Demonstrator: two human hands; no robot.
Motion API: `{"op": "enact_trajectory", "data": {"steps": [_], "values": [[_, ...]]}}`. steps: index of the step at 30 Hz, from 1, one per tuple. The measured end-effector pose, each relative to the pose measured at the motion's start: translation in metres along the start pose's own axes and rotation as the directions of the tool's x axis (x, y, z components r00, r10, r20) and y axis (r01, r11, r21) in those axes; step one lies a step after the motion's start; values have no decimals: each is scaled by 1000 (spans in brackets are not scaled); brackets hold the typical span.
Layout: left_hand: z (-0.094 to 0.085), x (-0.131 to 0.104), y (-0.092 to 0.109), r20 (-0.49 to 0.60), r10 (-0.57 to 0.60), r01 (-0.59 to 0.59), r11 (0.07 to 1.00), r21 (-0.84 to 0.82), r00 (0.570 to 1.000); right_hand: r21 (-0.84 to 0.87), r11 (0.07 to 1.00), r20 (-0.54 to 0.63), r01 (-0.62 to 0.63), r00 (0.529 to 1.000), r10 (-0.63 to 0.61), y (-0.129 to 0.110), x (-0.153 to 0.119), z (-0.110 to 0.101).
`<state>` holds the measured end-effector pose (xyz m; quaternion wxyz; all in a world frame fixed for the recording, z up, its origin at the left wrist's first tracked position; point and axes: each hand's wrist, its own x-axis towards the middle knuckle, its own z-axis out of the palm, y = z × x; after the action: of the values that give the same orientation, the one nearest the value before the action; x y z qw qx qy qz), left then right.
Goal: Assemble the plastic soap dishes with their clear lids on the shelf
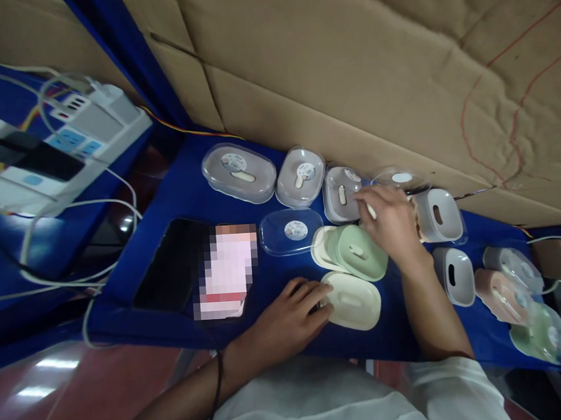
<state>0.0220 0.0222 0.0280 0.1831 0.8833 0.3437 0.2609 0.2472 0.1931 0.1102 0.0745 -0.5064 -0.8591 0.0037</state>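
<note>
The left hand (291, 314) lies flat on the blue table (189, 190), fingers spread and holding nothing, its fingertips touching the near end of a cream oval lid (355, 300) whose long axis runs away from the fingertips toward the right. Just beyond that lid, between the 2 hands, a green oval lid (359, 251) sits tilted on another cream lid (324, 245), its long axis slanting the same way. The right hand (393, 222) hovers over the green lid's far end, fingers curled together around a small white piece (372, 211); whether it is truly pinched I cannot tell. Just past its fingertips stands a clear-topped grey box (340, 193), with 2 more clear boxes (300, 177) (239, 172) in a row beyond it, and a loose clear lid (290, 231) to the left of the green lid. Behind the right hand are a grey box (439, 215) and a clear lid (399, 178); by the right forearm, another grey box (454, 275), then pink (502, 294) and green boxes (539, 333). Left of the left hand lie a dark phone (172, 264) and a blurred card (227, 270). Cardboard (371, 59) backs the table; a power strip (67, 147) with white cables sits far left, above a red tiled floor (58, 394).
</note>
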Motion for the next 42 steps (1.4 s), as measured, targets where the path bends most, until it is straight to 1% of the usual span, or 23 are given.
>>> {"op": "enact_trajectory", "data": {"steps": [2, 4, 6, 9, 12, 14, 16, 19, 21, 22, 24, 26, 27, 29, 30, 31, 33, 35, 36, 38, 40, 41, 42], "values": [[1, 0, 0, -9, 2, -2, 1000, 4, 1000, 30, 999, 95, 43, 994, -46, -13, -3, 2], [2, -1, 0, -2, 18, -18, 1000, 19, 1000, -17, 1000, 150, 25, 988, -22, -27, -1, 8], [4, -3, 0, 12, 41, -42, 998, 43, 999, -104, 994, 149, -43, 987, 59, -37, 3, 16], [7, -5, -1, 21, 58, -59, 996, 73, 998, -182, 974, 129, -134, 979, 159, -44, 12, 23], [9, -8, 0, 8, 47, -47, 995, 91, 999, -198, 970, 135, -142, 976, 170, -44, 17, 23], [8, -9, 1, -4, 38, -38, 994, 101, 999, -185, 974, 148, -128, 977, 156, -41, 16, 20], [4, -9, 5, -11, 23, -22, 996, 88, 1000, -158, 979, 129, -125, 981, 147, -35, 11, 16], [-7, -10, 10, -43, -11, 12, 999, 41, 999, -99, 984, 12, -147, 989, 149, -15, -2, 5], [-18, -12, 11, -113, -37, 42, 998, 41, 993, -66, 985, -70, -156, 986, 152, 3, -13, -6], [-24, -13, 10, -169, -56, 66, 996, 53, 984, -61, 987, -95, -150, 985, 144, 13, -19, -13], [-38, -16, 5, -309, -110, 142, 986, 86, 945, -80, 990, -122, -116, 987, 105, 30, -33, -26], [-54, -17, -2, -457, -181, 256, 961, 107, 871, -128, 988, -139, -88, 988, 70, 40, -47, -40], [-62, -17, -6, -530, -225, 329, 938, 109, 818, -155, 984, -145, -86, 987, 64, 42, -53, -45], [-77, -14, -13, -661, -279, 435, 897, 80, 696, -191, 978, -174, -82, 983, 49, 39, -60, -53], [-84, -10, -16, -708, -288, 465, 883, 64, 645, -186, 980, -197, -65, 980, 28, 33, -61, -55], [-89, -5, -18, -738, -285, 479, 876, 59, 612, -165, 986, -214, -28, 977, -8, 26, -60, -55], [-97, 7, -20, -766, -268, 488, 870, 68, 585, -79, 992, -196, 98, 974, -112, 5, -48, -50], [-101, 22, -21, -766, -259, 480, 874, 72, 588, 28, 974, -93, 225, 971, -222, -19, -25, -39], [-101, 30, -21, -765, -256, 472, 878, 72, 592, 69, 962, -36, 263, 965, -261, -31, -11, -31], [-101, 46, -24, -768, -247, 466, 882, 75, 591, 98, 954, 22, 285, 957, -288, -51, 19, -13], [-101, 62, -31, -775, -268, 500, 863, 70, 572, 84, 958, 50, 273, 959, -277, -63, 45, 6], [-102, 70, -36, -770, -304, 537, 841, 59, 561, 76, 963, 70, 259, 962, -264, -66, 55, 14], [-104, 77, -41, -745, -375, 594, 803, 37, 552, 73, 967, 97, 245, 963, -251, -68, 63, 20]]}}
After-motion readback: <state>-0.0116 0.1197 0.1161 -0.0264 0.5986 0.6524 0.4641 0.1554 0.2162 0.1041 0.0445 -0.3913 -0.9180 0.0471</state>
